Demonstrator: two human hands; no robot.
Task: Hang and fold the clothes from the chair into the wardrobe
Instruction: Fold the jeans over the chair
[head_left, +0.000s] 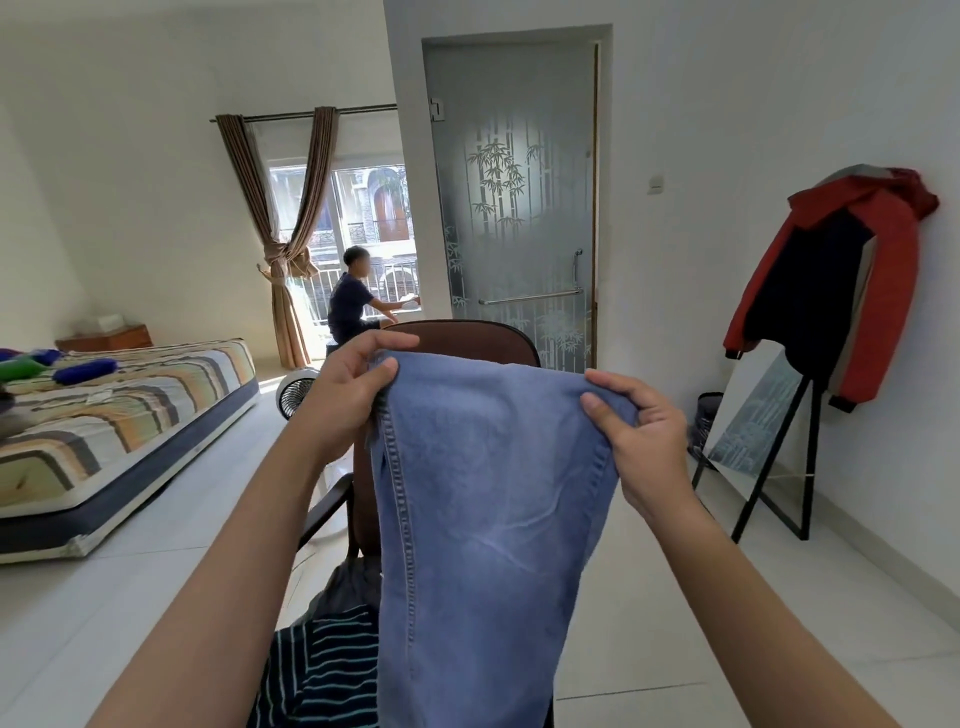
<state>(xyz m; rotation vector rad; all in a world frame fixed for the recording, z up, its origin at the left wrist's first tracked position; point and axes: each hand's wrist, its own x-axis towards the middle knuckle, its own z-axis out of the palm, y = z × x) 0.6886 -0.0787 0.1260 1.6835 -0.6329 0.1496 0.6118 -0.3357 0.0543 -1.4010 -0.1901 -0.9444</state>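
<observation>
Chair (511, 345) at centre: brown backrest upright, striped garment (322, 670) and grey cloth (348, 582) piled on seat. White tiled floor (727, 623) carries chair, mattress (130, 415) at 9 o'clock, fan (296, 395) near it, black stand (779, 467) at 3 o'clock. Blue cushions (85, 370) on mattress.

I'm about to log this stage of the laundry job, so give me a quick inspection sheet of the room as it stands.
Surface: pale tiled floor; brown chair in front of the person.
Job's things: blue jeans held up over the chair; striped garment and a dark one lie on the seat. Wardrobe not in view.
Clutter: red and black jacket draped over a leaning mirror; small fan on the floor.
Grippers: left hand and right hand each pinch the jeans' top edge.
Cables: nothing seen.
Surroundings: striped mattress, frosted glass door, a second person by the window.
</observation>
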